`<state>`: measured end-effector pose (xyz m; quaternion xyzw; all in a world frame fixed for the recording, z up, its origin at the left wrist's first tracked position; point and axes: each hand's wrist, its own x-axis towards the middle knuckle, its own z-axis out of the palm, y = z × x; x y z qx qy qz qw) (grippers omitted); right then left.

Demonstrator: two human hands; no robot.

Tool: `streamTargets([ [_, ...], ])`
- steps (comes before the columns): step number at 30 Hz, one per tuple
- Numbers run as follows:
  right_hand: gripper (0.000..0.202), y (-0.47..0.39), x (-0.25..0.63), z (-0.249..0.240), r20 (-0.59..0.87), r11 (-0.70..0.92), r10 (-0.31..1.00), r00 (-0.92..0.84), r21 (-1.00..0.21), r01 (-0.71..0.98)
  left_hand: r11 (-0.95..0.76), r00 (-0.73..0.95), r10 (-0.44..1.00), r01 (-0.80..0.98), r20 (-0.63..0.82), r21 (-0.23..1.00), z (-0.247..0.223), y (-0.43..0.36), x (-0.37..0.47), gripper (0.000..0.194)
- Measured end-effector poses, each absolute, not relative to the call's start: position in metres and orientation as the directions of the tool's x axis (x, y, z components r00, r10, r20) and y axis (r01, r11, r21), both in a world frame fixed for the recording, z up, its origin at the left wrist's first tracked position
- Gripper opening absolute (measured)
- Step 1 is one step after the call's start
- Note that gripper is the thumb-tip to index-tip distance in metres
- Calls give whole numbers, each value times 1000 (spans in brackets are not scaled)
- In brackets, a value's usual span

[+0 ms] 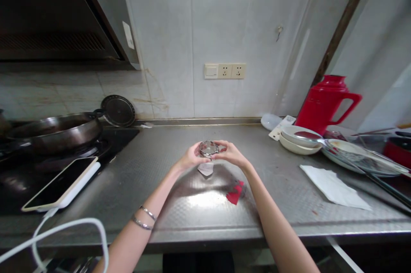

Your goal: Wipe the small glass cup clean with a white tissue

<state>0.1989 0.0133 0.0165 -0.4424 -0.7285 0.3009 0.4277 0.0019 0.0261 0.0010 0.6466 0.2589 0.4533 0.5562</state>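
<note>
Between my two hands, above the middle of the steel counter (167, 144), is a round silver ring (209, 148) that looks like a bracelet. The fingers of my left hand (192, 156) grip its left side. On the opposite side, the thumb and fingers of my right hand (229, 153) pinch it. Just below the hands lies a small whitish scrap (206, 169) on the metal. A torn red piece (235, 193) lies nearer to me, beside my right forearm. Two silver bangles (144, 218) circle my left wrist.
At left, a pan (61, 132) sits on the black stove, with a phone (62, 184) and white cable (73, 221) in front. To the right are a red thermos (321, 104), stacked bowls (300, 146), a plate with utensils (353, 157) and a white tissue (334, 187).
</note>
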Motion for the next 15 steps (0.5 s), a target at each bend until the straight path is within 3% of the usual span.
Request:
streamTargets([
  [7, 67, 14, 204, 13, 357, 436, 899, -254, -788, 436, -337, 482, 820, -31, 310, 941, 3, 30, -2, 68],
  [15, 66, 5, 255, 21, 308, 397, 917, -253, -769, 502, -467, 406, 837, 178, 368, 866, 1, 37, 42, 88],
])
